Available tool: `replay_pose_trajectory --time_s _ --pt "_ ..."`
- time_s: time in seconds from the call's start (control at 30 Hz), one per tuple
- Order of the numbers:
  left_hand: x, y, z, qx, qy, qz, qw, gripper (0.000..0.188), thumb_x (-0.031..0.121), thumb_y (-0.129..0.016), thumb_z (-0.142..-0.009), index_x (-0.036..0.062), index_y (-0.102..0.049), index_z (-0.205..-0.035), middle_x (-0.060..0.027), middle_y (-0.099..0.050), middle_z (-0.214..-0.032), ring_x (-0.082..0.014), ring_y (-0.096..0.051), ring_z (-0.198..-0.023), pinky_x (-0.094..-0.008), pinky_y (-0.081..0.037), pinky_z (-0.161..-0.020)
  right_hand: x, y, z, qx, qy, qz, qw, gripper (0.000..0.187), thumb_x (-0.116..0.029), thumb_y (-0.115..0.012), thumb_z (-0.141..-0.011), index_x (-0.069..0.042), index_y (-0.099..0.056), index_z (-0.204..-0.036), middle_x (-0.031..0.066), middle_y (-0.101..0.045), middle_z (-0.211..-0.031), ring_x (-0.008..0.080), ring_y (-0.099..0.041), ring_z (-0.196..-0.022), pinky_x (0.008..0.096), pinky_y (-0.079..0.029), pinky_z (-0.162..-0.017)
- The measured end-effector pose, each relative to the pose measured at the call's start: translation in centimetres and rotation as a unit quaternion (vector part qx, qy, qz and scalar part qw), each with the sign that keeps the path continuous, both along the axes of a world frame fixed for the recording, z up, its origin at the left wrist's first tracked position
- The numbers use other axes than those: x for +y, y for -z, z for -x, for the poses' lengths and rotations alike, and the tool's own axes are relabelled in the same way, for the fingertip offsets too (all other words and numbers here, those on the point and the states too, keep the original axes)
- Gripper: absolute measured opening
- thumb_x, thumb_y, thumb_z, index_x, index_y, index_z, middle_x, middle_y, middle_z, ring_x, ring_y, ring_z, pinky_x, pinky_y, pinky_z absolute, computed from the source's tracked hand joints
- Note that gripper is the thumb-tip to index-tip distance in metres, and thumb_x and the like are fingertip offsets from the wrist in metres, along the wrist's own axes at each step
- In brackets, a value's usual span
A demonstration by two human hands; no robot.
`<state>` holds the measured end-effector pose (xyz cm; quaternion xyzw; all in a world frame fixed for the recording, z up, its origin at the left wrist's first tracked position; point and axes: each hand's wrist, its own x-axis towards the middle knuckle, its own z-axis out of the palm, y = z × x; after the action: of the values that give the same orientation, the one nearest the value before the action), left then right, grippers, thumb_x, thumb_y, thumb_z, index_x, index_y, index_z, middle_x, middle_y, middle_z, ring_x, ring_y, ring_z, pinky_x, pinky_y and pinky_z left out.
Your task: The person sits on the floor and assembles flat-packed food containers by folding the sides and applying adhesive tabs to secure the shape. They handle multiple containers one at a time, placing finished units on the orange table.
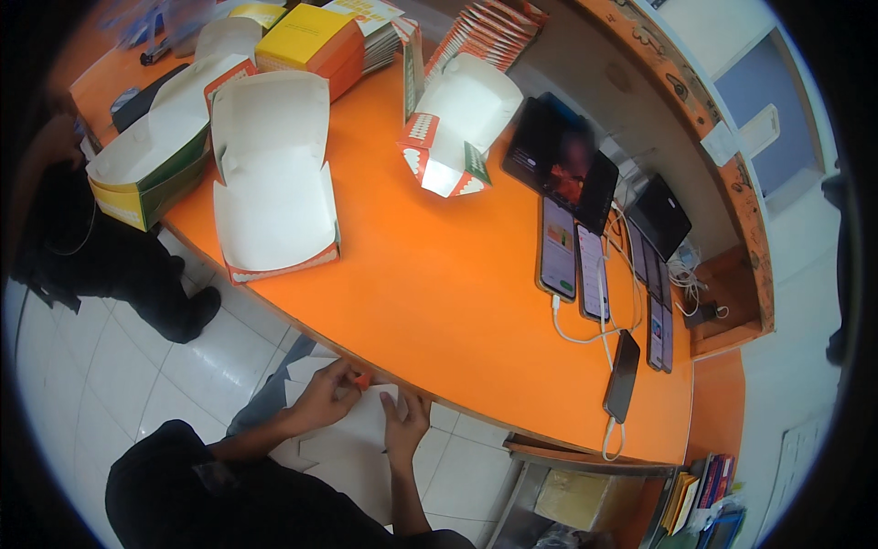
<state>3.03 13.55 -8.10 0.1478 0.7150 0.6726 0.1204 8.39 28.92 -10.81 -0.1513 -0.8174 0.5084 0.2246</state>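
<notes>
A white cardboard box blank (352, 430) lies over my lap, just below the table's front edge. My left hand (331, 395) pinches a small red flap at its upper edge, fingers closed. Along the blank's right side is my right hand (407, 425), thumb on the white face and the other fingers partly hidden at the edge. On the table stand folded cardboard boxes with white insides: a large one with its lid up (274, 215), a smaller red and green one (445, 167), and a yellow and green one (151, 174) at the left.
The orange table (412, 302) curves ahead of me. Phones (558, 247), tablets (567, 165) and white charging cables lie along its right side. Stacked flat cartons (480, 41) and a yellow box (306, 37) stand at the back. Another person (101, 247) stands at left; open shelving (567, 499) sits lower right.
</notes>
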Motion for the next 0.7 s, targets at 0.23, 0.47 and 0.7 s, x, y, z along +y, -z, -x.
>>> replay_pose_trajectory --time_s 0.23,0.47,0.7 --pt "0.3 -0.6 0.5 0.014 -0.008 0.008 1.0 0.018 0.004 -0.062 -0.083 -0.0005 -0.052 -0.098 -0.0094 -0.06 -0.086 -0.0143 -0.063 -0.077 -0.0257 -0.051 -0.062 -0.2 -1.1 -1.4 -0.022 -0.022 0.141 0.99 0.014 -0.006 -0.07 -0.081 0.0 -0.067 -0.093 0.0069 -0.066 -0.082 0.0121 -0.06 -0.076 0.0248 -0.048 -0.072" --pt "-0.3 -3.7 0.7 -0.022 0.039 -0.004 0.999 0.029 0.002 -0.065 -0.081 -0.0012 -0.048 -0.103 -0.0104 -0.063 -0.085 -0.0177 -0.065 -0.083 -0.0284 -0.054 -0.072 0.5 -3.3 -1.6 -0.05 -0.045 0.168 0.983 0.01 -0.007 -0.067 -0.084 0.0 -0.065 -0.092 0.0028 -0.064 -0.081 0.0087 -0.059 -0.076 0.0212 -0.044 -0.069" --pt "-0.7 -5.6 -0.1 -0.044 0.041 0.091 0.994 0.04 -0.002 -0.067 -0.076 0.0011 -0.045 -0.109 -0.0106 -0.065 -0.086 -0.0192 -0.066 -0.082 -0.0305 -0.056 -0.073 2.1 -4.2 -1.9 -0.162 -0.071 0.127 0.976 0.011 -0.009 -0.067 -0.084 0.0 -0.067 -0.091 0.005 -0.066 -0.086 0.0102 -0.06 -0.075 0.0217 -0.046 -0.07"
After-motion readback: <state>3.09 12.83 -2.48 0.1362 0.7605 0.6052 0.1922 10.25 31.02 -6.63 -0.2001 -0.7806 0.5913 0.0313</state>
